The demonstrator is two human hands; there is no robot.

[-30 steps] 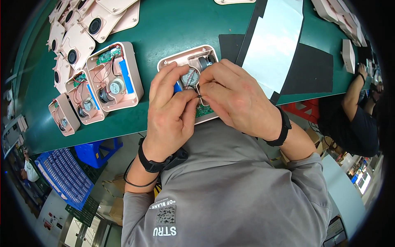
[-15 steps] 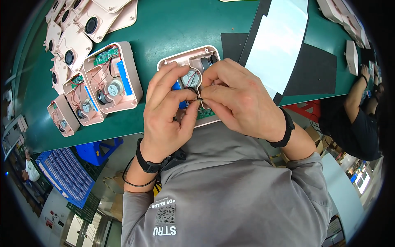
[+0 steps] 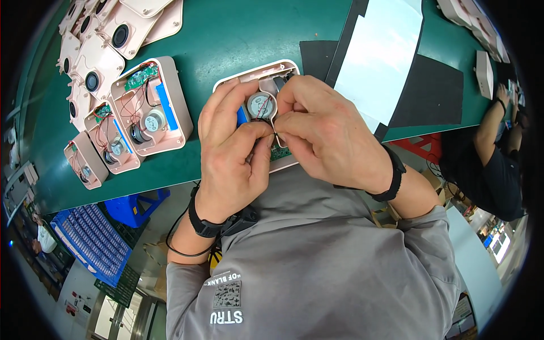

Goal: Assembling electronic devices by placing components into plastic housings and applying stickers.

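Note:
In front of me an open pale pink casing [image 3: 243, 77] lies on the table. It holds a round silver motor [image 3: 261, 106], a blue part [image 3: 242, 115] and a green circuit board [image 3: 280, 152], partly covered by my hands. My left hand [image 3: 229, 150] reaches over its left side, thumb and forefinger pinched together. My right hand [image 3: 331, 133] comes over the right side, also in a pinch. The fingertips meet over thin dark wire [image 3: 276, 136] near the circuit board; its ends are hidden.
Several open pink casings [image 3: 182, 107] with motors and wiring stand at left. Behind them pile pink panels [image 3: 102, 56] with round black speakers. A white sheet [image 3: 379, 62] lies on black mats [image 3: 433, 93] at right. A co-worker's arm [image 3: 488, 127] shows far right.
Both hands stay over the casing, their fingertips drawn slightly closer together. The small dark piece between them is now more covered. The whole view has shifted slightly.

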